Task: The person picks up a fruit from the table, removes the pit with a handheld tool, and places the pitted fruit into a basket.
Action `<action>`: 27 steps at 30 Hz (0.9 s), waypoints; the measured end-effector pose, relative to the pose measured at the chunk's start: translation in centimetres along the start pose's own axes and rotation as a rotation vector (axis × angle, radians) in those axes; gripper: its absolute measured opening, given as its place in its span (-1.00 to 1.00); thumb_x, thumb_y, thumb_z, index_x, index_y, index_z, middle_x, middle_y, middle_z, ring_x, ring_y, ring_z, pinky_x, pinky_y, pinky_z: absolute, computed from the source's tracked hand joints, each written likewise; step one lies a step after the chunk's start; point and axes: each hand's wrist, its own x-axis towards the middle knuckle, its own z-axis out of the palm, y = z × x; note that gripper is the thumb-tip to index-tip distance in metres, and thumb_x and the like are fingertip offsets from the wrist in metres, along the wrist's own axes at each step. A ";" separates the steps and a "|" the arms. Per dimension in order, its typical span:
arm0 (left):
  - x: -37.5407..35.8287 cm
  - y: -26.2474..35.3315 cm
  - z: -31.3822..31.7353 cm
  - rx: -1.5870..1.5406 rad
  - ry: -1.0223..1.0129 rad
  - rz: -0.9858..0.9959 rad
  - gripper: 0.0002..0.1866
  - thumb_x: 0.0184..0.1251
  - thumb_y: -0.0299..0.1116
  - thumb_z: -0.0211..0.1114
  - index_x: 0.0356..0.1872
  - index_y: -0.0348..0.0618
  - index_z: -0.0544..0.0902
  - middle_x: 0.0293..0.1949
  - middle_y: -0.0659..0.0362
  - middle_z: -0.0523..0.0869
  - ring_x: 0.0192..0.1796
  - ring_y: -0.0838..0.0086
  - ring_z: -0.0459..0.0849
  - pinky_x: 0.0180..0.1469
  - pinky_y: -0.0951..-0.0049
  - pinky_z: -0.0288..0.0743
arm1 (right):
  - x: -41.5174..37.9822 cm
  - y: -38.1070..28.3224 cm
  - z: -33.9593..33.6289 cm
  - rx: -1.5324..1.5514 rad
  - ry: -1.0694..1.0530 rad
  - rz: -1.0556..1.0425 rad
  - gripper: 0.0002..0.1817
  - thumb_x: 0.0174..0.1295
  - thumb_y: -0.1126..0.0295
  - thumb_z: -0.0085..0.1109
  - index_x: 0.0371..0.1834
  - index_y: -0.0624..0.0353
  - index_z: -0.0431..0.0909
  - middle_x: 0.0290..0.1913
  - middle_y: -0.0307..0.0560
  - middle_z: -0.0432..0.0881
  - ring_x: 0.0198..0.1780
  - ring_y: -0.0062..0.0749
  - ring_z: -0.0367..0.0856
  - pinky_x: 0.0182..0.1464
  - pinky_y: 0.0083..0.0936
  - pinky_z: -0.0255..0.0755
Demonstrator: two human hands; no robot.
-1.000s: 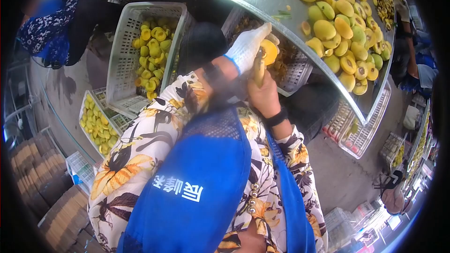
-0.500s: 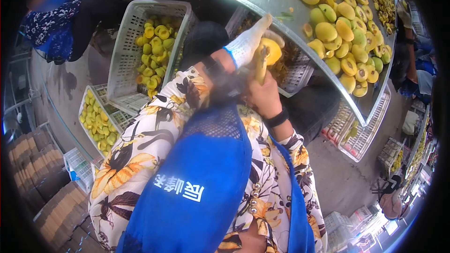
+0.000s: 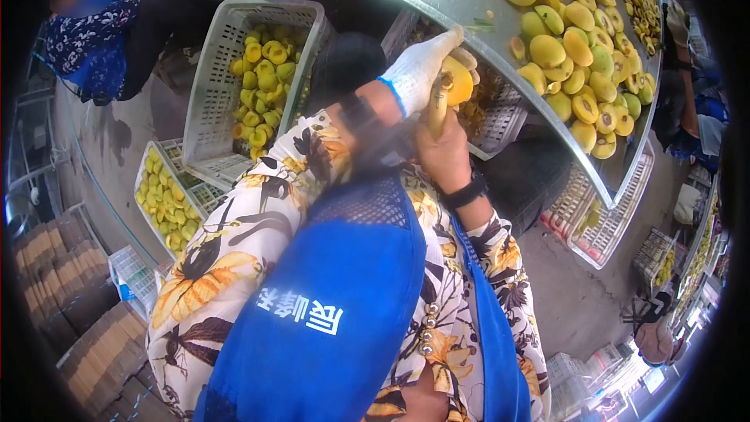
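Observation:
My left hand (image 3: 422, 70), in a white knit glove with a blue cuff, is closed round a yellow peach half (image 3: 459, 82). My bare right hand (image 3: 444, 148) grips a pitting tool by its pale yellowish handle (image 3: 437, 113). The tool's upper end meets the near side of the peach half; its working tip is hidden. Both hands are close together just off the metal table's near edge. Beyond them on the table lies a pile of halved yellow-green peaches (image 3: 578, 51).
The metal table (image 3: 500, 62) has a raised rim. Left stands a white crate (image 3: 201, 109) of peach halves, with another full crate (image 3: 164, 203) behind it. Below the table are a crate of scraps (image 3: 500, 121) and a crate (image 3: 594, 227) on the floor. A co-worker (image 3: 98, 47) sits far left.
My hands, the peach half and the tool have shifted slightly right in view. The peach half is turned a little differently against the tool, and both grips persist.

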 end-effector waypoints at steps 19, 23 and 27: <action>-6.0 8.3 -12.3 1.686 0.633 0.735 -0.67 0.21 -0.03 0.21 -0.35 -0.08 0.69 -0.30 0.12 0.70 -0.24 0.20 0.67 -0.16 0.36 0.53 | 1.1 -0.1 -4.4 -0.016 -0.255 0.491 -0.72 0.02 0.32 0.19 -0.24 0.25 0.49 -0.43 0.06 0.57 -0.36 -0.24 0.59 -0.21 -0.39 0.44; -1.9 11.7 -8.9 1.588 0.442 0.898 -0.69 0.09 -0.06 0.25 -0.30 -0.06 0.67 -0.20 0.14 0.66 -0.12 0.20 0.61 -0.09 0.23 0.48 | 1.0 1.4 -3.1 -0.091 -0.176 0.343 -0.72 0.04 0.32 0.19 -0.22 0.25 0.50 -0.40 0.10 0.59 -0.33 -0.18 0.61 -0.22 -0.40 0.45; 9.1 13.2 -0.7 1.657 0.170 1.005 -0.49 0.14 -0.08 0.21 0.06 -0.17 0.50 -0.02 -0.04 0.59 0.00 0.11 0.58 0.02 0.24 0.45 | 1.8 -0.2 -4.0 -0.006 -0.137 0.444 -0.73 0.05 0.35 0.18 -0.22 0.27 0.49 -0.42 0.06 0.59 -0.35 -0.22 0.60 -0.22 -0.40 0.46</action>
